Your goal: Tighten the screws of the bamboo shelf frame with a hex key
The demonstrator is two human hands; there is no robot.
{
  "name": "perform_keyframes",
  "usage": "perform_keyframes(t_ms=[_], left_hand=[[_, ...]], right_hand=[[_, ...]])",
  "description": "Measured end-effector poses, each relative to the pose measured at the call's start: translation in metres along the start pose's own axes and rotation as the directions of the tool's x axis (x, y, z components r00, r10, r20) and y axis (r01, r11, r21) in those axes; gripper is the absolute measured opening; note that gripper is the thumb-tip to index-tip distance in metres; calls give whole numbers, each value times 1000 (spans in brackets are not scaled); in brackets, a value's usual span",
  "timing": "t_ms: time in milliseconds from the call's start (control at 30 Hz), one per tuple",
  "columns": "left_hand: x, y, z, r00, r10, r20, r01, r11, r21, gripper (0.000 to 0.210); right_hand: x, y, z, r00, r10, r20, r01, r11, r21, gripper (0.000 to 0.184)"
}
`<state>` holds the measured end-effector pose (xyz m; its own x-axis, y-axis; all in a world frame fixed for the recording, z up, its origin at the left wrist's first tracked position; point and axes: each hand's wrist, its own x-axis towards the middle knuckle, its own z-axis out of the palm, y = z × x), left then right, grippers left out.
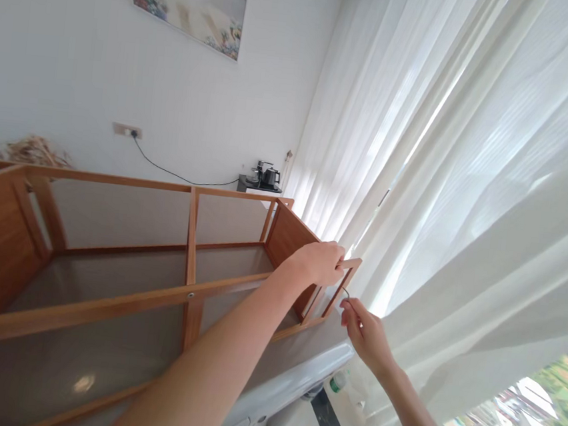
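Observation:
A brown wooden furniture frame (104, 303) with rails, a middle post and solid end panels stretches across the left and centre. My left hand (322, 260) is wrapped round the top rail at its right end, near the corner. Just beyond that corner, my right hand (361, 324) pinches a small bent metal hex key (347, 293). The key's tip points at the end upright of the frame; whether it sits in a screw is too small to tell. A round screw head (190, 295) shows where the front rail meets the middle post.
The frame rests on a glossy grey tabletop (293, 374) with a pale edge. White curtains (442, 188) hang close on the right. A black kettle (270, 176) stands on a small cabinet at the back, its cord running to a wall socket (127, 130). A bottle (339, 380) is on the floor.

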<state>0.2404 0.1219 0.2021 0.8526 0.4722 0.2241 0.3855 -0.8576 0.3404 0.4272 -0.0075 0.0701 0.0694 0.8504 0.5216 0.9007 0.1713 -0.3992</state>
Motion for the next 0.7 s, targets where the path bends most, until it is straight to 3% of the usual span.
perform_keyframes(t_ms=[167,300,467,700], left_hand=[[-1,1,-1,1000,17,6,-17,999,35,26],[5,0,2,1000,15,18,-16,998,56,29],[21,-4,9,997,-30,68,20,990,140,24],[25,1,14,992,14,126,-56,941,335,33]], right_hand=[[-30,2,78,996,78,-38,-70,981,179,40],[-33,-16,125,994,62,-89,-43,979,199,44],[-21,-36,151,992,-54,-111,71,984,162,44],[-18,-25,161,973,-186,-136,192,981,31,27]])
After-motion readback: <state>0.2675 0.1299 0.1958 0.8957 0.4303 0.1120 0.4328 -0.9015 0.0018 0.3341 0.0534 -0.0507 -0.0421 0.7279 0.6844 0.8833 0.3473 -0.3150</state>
